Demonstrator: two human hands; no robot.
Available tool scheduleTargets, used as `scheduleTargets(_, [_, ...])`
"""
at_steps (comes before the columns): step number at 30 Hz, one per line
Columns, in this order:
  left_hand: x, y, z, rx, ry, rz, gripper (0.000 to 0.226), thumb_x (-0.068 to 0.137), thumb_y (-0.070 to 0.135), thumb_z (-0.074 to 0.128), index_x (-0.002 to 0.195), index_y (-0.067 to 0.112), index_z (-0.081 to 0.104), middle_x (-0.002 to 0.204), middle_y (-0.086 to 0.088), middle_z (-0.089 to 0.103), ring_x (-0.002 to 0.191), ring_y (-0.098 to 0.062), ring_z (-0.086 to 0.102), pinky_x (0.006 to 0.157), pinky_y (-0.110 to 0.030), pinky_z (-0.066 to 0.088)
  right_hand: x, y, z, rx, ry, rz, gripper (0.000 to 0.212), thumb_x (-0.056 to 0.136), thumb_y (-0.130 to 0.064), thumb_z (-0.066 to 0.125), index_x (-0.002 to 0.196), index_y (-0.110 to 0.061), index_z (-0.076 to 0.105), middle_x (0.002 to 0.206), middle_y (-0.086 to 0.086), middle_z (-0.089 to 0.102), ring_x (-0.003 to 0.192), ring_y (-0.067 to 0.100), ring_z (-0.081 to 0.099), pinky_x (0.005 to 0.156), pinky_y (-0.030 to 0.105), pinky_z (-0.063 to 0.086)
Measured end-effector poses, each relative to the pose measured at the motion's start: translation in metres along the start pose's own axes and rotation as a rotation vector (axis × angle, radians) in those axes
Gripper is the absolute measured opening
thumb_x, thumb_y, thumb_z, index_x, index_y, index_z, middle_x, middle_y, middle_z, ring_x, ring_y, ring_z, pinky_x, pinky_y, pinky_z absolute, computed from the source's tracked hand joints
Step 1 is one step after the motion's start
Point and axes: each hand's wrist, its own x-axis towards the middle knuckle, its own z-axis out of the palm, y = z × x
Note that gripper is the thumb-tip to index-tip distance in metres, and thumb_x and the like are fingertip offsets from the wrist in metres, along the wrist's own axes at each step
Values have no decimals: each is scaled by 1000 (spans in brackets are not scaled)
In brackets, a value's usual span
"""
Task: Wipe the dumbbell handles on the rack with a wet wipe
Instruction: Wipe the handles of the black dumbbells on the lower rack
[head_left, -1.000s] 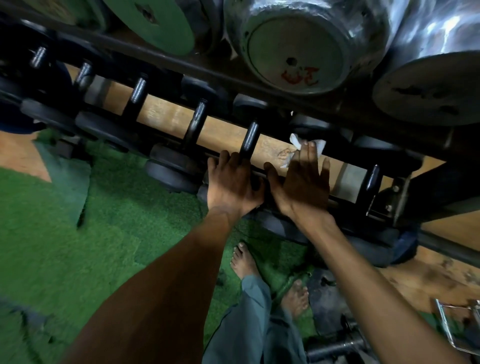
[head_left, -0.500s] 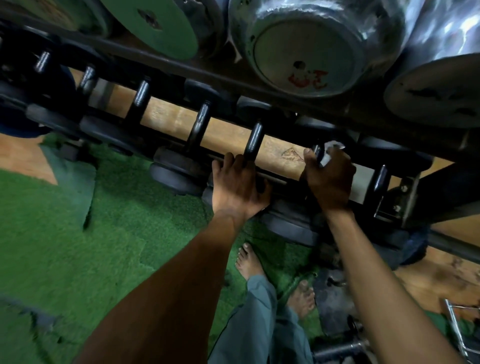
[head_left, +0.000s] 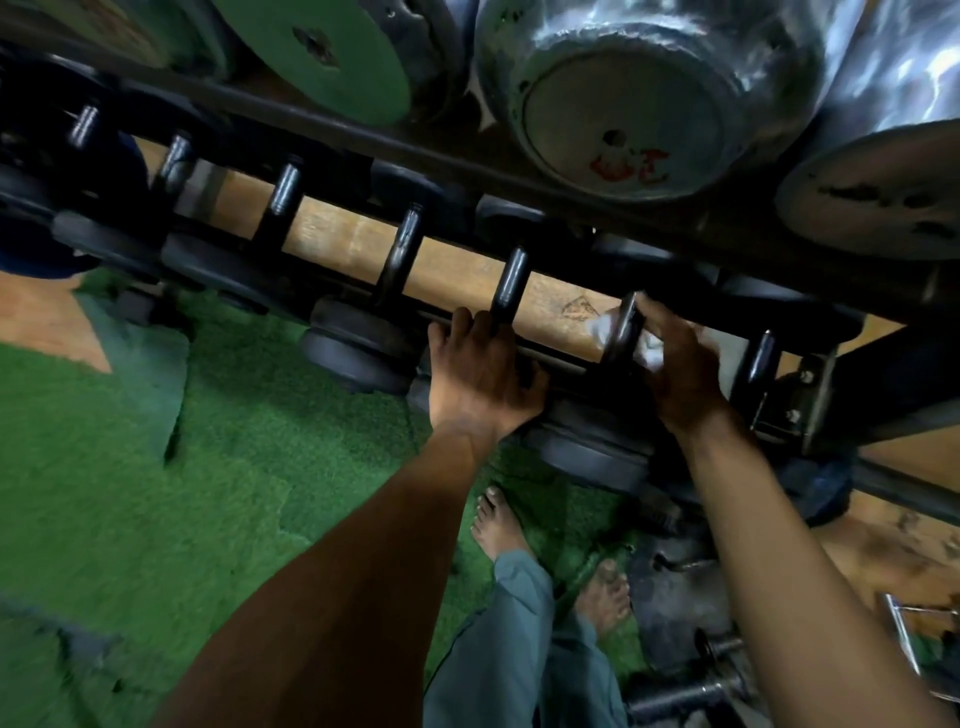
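White wet wipe (head_left: 649, 347) sits bunched in my right hand (head_left: 675, 366), its grip closed around a dumbbell handle (head_left: 623, 327), while my left hand (head_left: 480, 371) lies flat on the rack (head_left: 550, 358) edge beside it.

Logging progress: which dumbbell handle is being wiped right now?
The handle under the right hand, second from the rack's right end: it alone has the white wipe against it. The other handles are bare.
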Motion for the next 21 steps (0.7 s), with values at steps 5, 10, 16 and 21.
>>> scheduleTargets(5, [0,-1,0,-16,-7,-2,42,81,54,50,89,16,65,98,-7,63,102,-31,52,87,-45,35,-14,9,-11,-855,237,-574,51,83,-56,64,110,-14,75,116,9,73,111,26,66,99,36,49])
scheduleTargets(10, [-2,-1,0,-30,13,-3,42,79,54,51,90,16,65,97,-7,63,102,-31,52,87,-45,36,-7,7,-14,-1391,-36,-1022,52,102,-48,53,138,-12,56,151,6,50,138,35,45,109,47,38])
scheduleTargets(16, [-1,-1,-2,-32,-3,-3,42,79,54,50,89,16,64,96,-7,63,101,-31,52,88,-46,38,-22,-21,9,-1828,-194,-989,57,105,-58,26,106,-24,73,123,3,69,126,27,55,110,54,30])
scheduleTargets(21, [0,-2,-1,-16,-14,4,45,80,56,47,92,16,65,99,-7,63,102,-31,52,87,-45,36,-65,-19,7,-1771,-521,-476,67,102,-62,-3,124,-39,56,126,0,58,137,17,41,113,48,21])
